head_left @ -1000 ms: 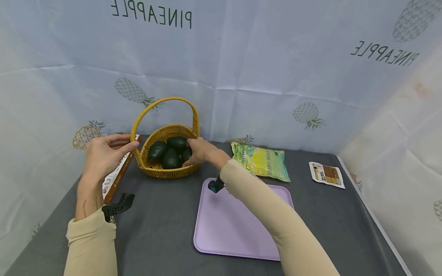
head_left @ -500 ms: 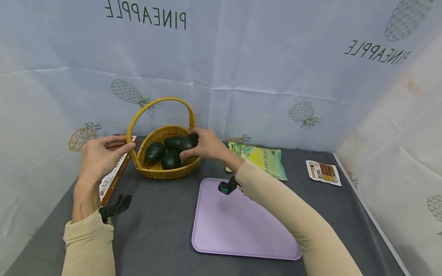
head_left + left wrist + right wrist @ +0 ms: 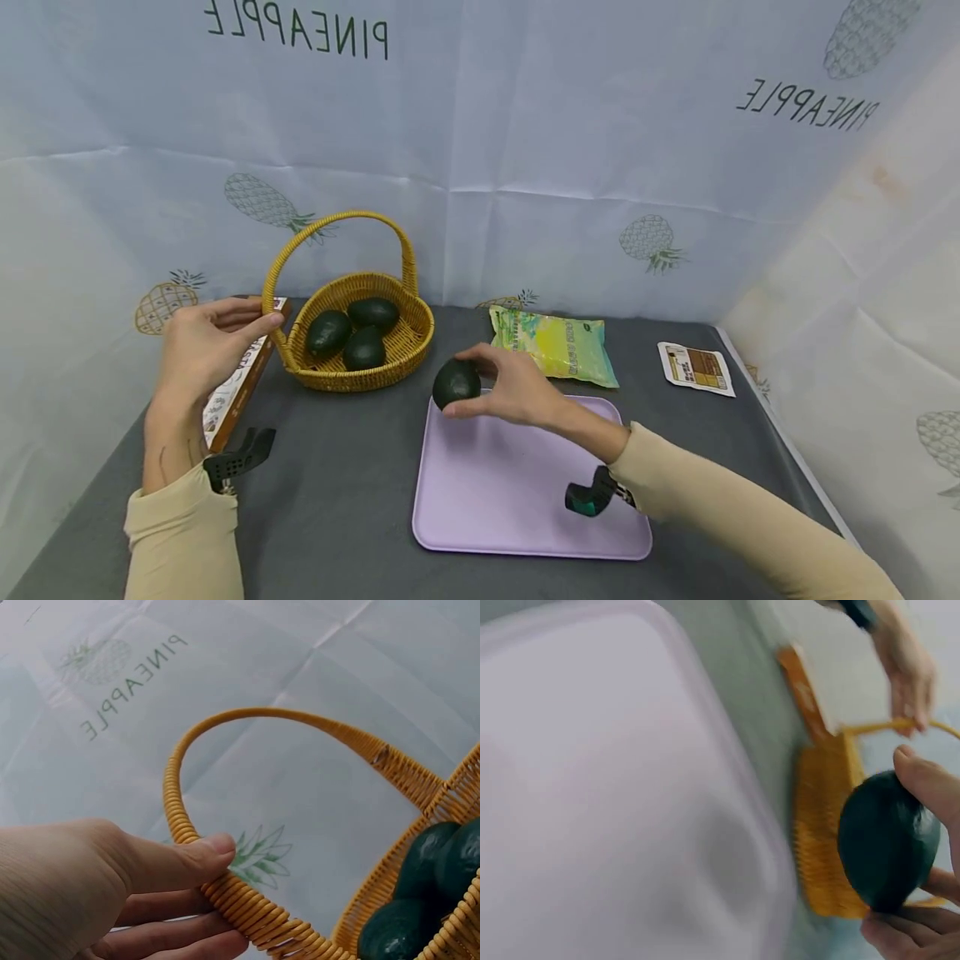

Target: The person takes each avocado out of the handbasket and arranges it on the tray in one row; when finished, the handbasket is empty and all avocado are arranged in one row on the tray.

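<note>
A yellow wicker basket (image 3: 411, 350) with a tall arched handle holds several dark green avocados; three show inside, one of them an avocado (image 3: 365, 348) at the front. My left hand (image 3: 206, 342) pinches the lower left of the handle between thumb and fingers, as the left wrist view also shows. Between the thumb and fingers of my right hand (image 3: 513, 387) is a single avocado (image 3: 456, 384), held over the far left corner of a lilac tray (image 3: 517, 492). In the right wrist view the gripped avocado (image 3: 889, 840) hangs above the tray's edge.
Behind the tray lies a yellow-green packet (image 3: 558, 346). A small white and brown pouch (image 3: 697, 369) lies at the far right. A long brown and white box (image 3: 243, 383) sits left of the basket, partly behind my left hand. A pineapple-print curtain (image 3: 540, 150) backs the dark table.
My right hand has lifted an avocado out of the basket and carried it right and nearer, over the tray. The left hand keeps its grip on the handle.
</note>
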A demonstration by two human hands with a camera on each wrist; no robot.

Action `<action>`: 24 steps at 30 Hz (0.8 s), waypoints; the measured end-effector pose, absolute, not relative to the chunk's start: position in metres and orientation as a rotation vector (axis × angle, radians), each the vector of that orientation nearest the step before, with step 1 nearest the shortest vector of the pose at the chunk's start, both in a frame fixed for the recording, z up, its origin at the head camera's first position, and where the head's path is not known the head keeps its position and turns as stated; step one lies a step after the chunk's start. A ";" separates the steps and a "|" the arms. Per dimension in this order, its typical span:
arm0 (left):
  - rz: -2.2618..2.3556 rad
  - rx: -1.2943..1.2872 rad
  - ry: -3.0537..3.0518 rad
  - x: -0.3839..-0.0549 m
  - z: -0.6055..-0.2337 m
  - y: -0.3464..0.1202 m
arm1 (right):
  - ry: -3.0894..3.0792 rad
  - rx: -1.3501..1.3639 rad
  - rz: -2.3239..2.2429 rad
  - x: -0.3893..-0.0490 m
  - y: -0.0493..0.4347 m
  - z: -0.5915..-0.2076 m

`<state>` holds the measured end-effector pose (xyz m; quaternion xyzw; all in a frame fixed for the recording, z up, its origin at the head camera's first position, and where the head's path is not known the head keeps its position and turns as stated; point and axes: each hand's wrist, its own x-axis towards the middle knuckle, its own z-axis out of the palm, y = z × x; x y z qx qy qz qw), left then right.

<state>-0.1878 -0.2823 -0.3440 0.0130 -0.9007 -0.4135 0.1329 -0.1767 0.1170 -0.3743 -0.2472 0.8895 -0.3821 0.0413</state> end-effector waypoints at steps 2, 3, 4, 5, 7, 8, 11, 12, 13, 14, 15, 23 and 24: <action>-1.187 0.050 -2.621 -0.187 -0.343 -0.282 | 2.713 -0.734 -1.167 -0.162 0.120 -0.386; -1.183 0.053 -2.623 -0.187 -0.343 -0.282 | 2.706 -0.724 -1.168 -0.156 0.122 -0.391; -1.179 0.055 -2.623 -0.187 -0.343 -0.281 | 2.698 -0.719 -1.172 -0.151 0.123 -0.395; -1.176 0.056 -2.621 -0.187 -0.343 -0.281 | 2.695 -0.715 -1.172 -0.147 0.123 -0.399; -1.176 0.058 -2.618 -0.187 -0.343 -0.281 | 2.687 -0.724 -1.185 -0.141 0.123 -0.405; -1.179 0.060 -2.618 -0.187 -0.343 -0.281 | 2.675 -0.734 -1.204 -0.139 0.123 -0.408; -1.190 0.068 -2.619 -0.188 -0.343 -0.281 | 2.651 -0.777 -1.232 -0.135 0.121 -0.416; -1.194 0.070 -2.621 -0.188 -0.343 -0.281 | 2.646 -0.790 -1.232 -0.134 0.120 -0.418; -1.197 0.067 -2.622 -0.188 -0.343 -0.281 | 2.639 -0.805 -1.227 -0.134 0.120 -0.421; -1.191 0.072 -2.625 -0.188 -0.343 -0.281 | 2.633 -0.812 -1.217 -0.133 0.119 -0.423; -1.193 0.072 -2.628 -0.188 -0.343 -0.281 | 2.629 -0.822 -1.204 -0.132 0.118 -0.425; -1.200 0.071 -2.613 -0.188 -0.344 -0.281 | 2.664 -0.868 -1.069 -0.131 0.116 -0.427; -1.203 0.069 -2.609 -0.188 -0.344 -0.281 | 2.664 -0.870 -1.053 -0.132 0.116 -0.426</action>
